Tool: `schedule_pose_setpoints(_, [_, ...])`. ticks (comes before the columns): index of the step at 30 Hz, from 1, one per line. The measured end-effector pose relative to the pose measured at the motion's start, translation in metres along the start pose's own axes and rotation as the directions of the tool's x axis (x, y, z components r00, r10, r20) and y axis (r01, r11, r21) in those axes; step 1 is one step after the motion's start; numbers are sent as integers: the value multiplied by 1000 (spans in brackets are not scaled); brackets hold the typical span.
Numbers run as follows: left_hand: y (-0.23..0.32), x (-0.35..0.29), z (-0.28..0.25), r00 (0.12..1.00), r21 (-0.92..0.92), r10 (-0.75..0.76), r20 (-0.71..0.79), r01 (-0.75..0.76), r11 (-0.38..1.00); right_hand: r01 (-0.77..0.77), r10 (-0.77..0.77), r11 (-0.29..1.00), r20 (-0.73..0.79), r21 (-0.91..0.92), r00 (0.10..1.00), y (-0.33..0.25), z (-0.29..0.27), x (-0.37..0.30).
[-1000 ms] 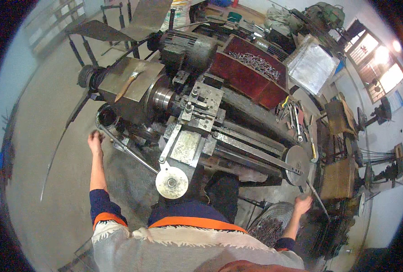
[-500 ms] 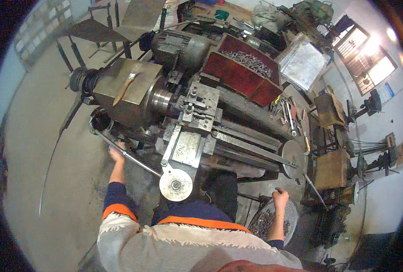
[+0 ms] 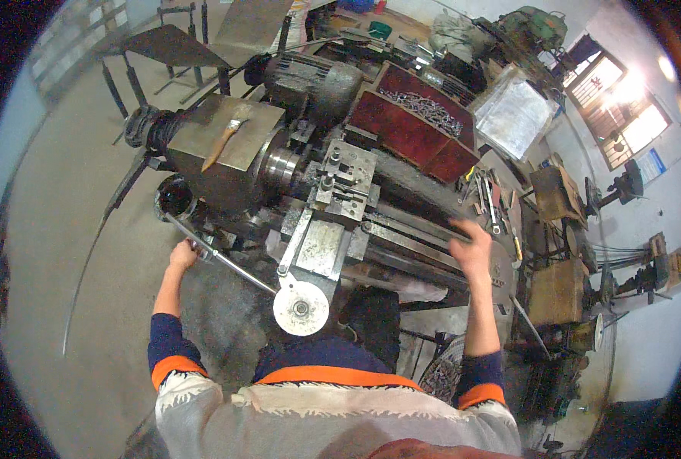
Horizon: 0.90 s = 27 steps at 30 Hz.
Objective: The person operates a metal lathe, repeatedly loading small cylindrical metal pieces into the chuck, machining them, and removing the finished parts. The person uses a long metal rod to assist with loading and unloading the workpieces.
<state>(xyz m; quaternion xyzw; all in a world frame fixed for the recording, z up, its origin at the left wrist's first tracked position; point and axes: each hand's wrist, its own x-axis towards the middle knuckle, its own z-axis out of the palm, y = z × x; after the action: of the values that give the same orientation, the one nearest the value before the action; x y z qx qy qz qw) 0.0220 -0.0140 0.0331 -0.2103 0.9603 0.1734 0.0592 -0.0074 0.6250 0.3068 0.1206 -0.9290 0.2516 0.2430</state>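
A small lathe-like machine stands before me, with a grey headstock [image 3: 203, 180] and a shiny metal chuck [image 3: 281, 166]. Beside its low front, next to a long metal rod [image 3: 241, 274], my left hand [image 3: 182, 254] is closed around something mostly hidden by the fingers. That rod runs from a dark round cup [image 3: 174, 196] toward a pale handwheel disc [image 3: 301, 307]. My right hand [image 3: 472, 251] is raised over the right end of the flat metal bar [image 3: 417, 246], fingers apart and slightly blurred, with nothing visible in them. It partly hides a round grey plate [image 3: 501, 264].
A wooden-handled brush [image 3: 222, 144] lies on the headstock. Behind the tool post [image 3: 344, 180] sits a dark red box [image 3: 402, 138] of small metal parts. Wrenches [image 3: 493, 203] lie to the right. A basket of metal pieces [image 3: 441, 379] sits low, partly behind my right arm.
My right hand has risen from above the basket to the right end of the metal bar, and its fingers have spread. My left hand has stayed low by the rod. The view has shifted slightly.
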Motion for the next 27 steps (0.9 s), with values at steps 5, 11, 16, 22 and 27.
schedule_pose_setpoints(5, [23, -38, -149, 972, -160, 33, -234, -72, 984, 492, -514, 848, 84, 197, 854, -118, 75, 91])
schedule_pose_setpoints(11, [-75, -93, -264, 751, 160, -9, -660, 153, 975, 536, -401, 837, 546, -107, 736, -193, 168, 127])
schedule_pose_setpoints(16, [-42, -132, -218, 801, 183, -260, -540, 413, 892, 503, -372, 862, 602, -57, 706, -198, 171, 133])
schedule_pose_setpoints(22, [47, -178, -182, 814, 102, -299, -498, 397, 912, 503, -338, 852, 584, -142, 738, -196, 171, 126])
schedule_pose_setpoints(27, [28, -166, -189, 900, 114, -157, -408, 221, 969, 568, -406, 794, 508, -216, 760, -194, 138, 113])
